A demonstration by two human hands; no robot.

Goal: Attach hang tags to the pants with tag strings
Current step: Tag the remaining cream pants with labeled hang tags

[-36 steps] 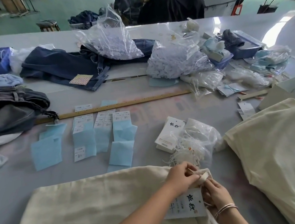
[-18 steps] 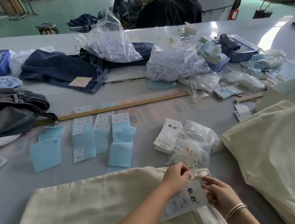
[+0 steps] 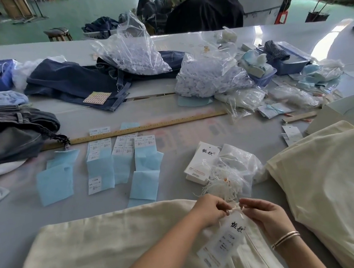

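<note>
Green floor, wooden stool

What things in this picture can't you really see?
- The tag string: head view, mostly hidden by the fingertips of the left hand and right hand; whether it is tied cannot be told.
- Small print on the hang tag: blurred.
- The cream pants: cut off by the bottom edge, partly covered by the arms.

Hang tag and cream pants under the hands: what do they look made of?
Hang tag: looks like stiff white card with a smooth finish; it stays flat, with crisp black print. Cream pants: matte woven cloth, probably cotton or linen blend; soft folds, no sheen.
</note>
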